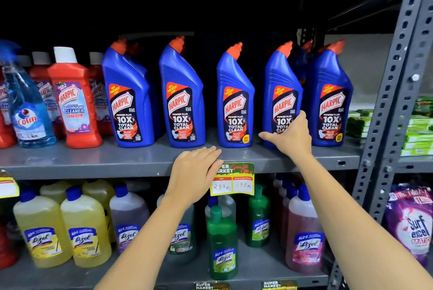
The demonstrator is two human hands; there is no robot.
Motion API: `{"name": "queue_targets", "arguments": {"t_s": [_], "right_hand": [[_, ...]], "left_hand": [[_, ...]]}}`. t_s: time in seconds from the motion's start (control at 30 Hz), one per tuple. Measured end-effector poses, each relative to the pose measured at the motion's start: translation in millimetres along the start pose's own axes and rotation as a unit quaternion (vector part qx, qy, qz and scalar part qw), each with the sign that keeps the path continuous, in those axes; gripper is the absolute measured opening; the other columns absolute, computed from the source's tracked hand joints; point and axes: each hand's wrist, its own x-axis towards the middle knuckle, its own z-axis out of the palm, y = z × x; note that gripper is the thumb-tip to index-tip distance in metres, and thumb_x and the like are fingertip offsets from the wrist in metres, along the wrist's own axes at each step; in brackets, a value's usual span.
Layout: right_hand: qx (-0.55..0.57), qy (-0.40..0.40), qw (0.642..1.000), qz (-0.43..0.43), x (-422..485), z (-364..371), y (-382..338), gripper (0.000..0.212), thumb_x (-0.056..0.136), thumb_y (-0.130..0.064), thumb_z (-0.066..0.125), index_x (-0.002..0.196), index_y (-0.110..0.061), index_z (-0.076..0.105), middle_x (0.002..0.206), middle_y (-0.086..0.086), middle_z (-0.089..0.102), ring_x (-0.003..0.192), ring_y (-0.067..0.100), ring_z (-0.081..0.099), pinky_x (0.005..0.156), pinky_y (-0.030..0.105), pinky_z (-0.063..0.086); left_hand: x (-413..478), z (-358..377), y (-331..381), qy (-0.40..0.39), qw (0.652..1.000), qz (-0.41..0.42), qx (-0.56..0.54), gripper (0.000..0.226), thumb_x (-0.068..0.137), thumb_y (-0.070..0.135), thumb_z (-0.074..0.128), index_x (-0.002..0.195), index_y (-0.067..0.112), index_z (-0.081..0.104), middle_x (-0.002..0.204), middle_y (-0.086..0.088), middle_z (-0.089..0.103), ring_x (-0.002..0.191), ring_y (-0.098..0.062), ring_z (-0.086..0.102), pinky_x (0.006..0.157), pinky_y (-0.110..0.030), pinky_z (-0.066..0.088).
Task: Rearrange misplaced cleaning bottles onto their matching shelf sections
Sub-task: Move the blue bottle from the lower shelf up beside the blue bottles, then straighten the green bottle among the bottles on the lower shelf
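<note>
Several blue Harpic toilet-cleaner bottles with orange caps stand in a row on the grey middle shelf (93,160). My right hand (291,136) wraps around the lower front of the fourth blue Harpic bottle (282,85), thumb left and fingers on its right side. My left hand (196,173) rests flat on the shelf's front edge, fingers together, holding nothing, just below the third blue bottle (234,99). At the left stand red Harpic bathroom cleaner bottles (73,99) and a blue Colin spray bottle (25,106).
A yellow price tag (233,183) hangs from the shelf edge beside my left hand. The lower shelf holds yellow (86,231), purple, green (222,242) and pink Lizol bottles. A perforated grey upright (393,92) bounds the right side, with green packs and a Surf Excel bag (412,226) beyond.
</note>
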Motion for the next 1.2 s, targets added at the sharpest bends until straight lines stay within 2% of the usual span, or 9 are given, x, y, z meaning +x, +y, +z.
{"name": "queue_targets", "arguments": {"t_s": [0.5,0.67,0.73,0.8,0.9,1.0,1.07,1.13,1.2], "right_hand": [[0.019,-0.007,1.000,0.018,1,1,6,0.104,0.055,-0.043,0.091,0.134,-0.009,0.032,0.134,0.010,0.050,0.121,0.031,0.054,0.096,0.051,0.050],[0.072,0.022,0.997,0.001,-12,-3,4,0.127,0.066,-0.047,0.084,0.152,-0.004,0.002,0.152,0.018,0.028,0.139,0.031,0.035,0.110,0.044,0.037],[0.178,0.080,0.980,-0.032,-30,-5,8,0.109,0.076,-0.041,0.077,0.154,-0.009,0.008,0.149,0.014,0.033,0.134,0.028,0.041,0.111,0.044,0.039],[0.274,0.182,0.940,-0.094,-65,-3,20,0.076,0.085,-0.025,0.068,0.148,-0.011,0.028,0.135,0.012,0.047,0.117,0.024,0.054,0.098,0.040,0.049],[0.313,0.240,0.907,-0.148,-122,18,55,0.042,0.090,-0.005,0.053,0.132,-0.005,0.047,0.112,0.019,0.056,0.096,0.020,0.059,0.083,0.027,0.048],[0.276,0.157,0.944,-0.093,-165,55,95,0.031,0.086,-0.007,0.051,0.115,-0.018,0.055,0.100,0.009,0.059,0.084,0.004,0.057,0.074,0.021,0.047],[0.225,0.067,0.971,-0.055,-188,82,118,0.034,0.082,-0.010,0.054,0.113,-0.022,0.056,0.098,0.002,0.059,0.084,0.012,0.060,0.074,0.034,0.052],[0.149,-0.044,0.987,-0.030,-202,103,134,0.043,0.079,-0.014,0.057,0.121,-0.023,0.054,0.104,0.000,0.057,0.090,0.017,0.059,0.082,0.044,0.052],[0.060,-0.177,0.982,0.000,-208,119,146,0.060,0.079,-0.016,0.063,0.136,-0.017,0.044,0.119,0.003,0.053,0.105,0.017,0.055,0.093,0.041,0.049]], "left_hand": [[-1,1,0,-0.015,1.000,-0.011,-0.002,0.042,0.098,0.040,0.039,0.119,0.017,0.068,0.120,-0.002,0.068,0.110,-0.021,0.063,0.084,-0.037,0.049],[-1,-1,3,-0.021,1.000,-0.021,-0.001,0.042,0.099,0.038,0.038,0.119,0.016,0.067,0.120,-0.003,0.068,0.111,-0.022,0.062,0.089,-0.039,0.046],[-5,-2,7,0.003,1.000,-0.026,-0.003,0.041,0.099,0.033,0.039,0.123,0.013,0.064,0.127,-0.006,0.064,0.117,-0.025,0.058,0.095,-0.040,0.042],[-20,-1,10,0.042,0.999,-0.030,-0.013,0.043,0.098,0.027,0.043,0.136,0.008,0.053,0.144,-0.011,0.048,0.135,-0.027,0.040,0.108,-0.039,0.031],[-61,3,8,0.118,0.990,-0.051,-0.055,0.048,0.094,0.017,0.051,0.139,0.001,0.044,0.152,-0.022,0.029,0.144,-0.033,0.021,0.115,-0.043,0.021],[-119,25,4,0.071,0.994,-0.067,-0.056,0.047,0.094,0.021,0.049,0.138,0.004,0.044,0.152,-0.023,0.029,0.143,-0.034,0.023,0.114,-0.046,0.021],[-158,46,3,-0.034,0.995,-0.072,-0.055,0.046,0.096,0.027,0.044,0.138,0.008,0.048,0.153,-0.015,0.033,0.142,-0.030,0.027,0.112,-0.047,0.027],[-197,71,4,-0.149,0.985,-0.075,-0.051,0.045,0.097,0.034,0.038,0.133,0.013,0.057,0.150,-0.006,0.040,0.137,-0.025,0.038,0.105,-0.046,0.039],[-232,95,4,-0.254,0.963,-0.081,-0.048,0.051,0.100,0.044,0.029,0.125,0.018,0.064,0.144,0.000,0.049,0.126,-0.022,0.051,0.096,-0.041,0.049]]}}
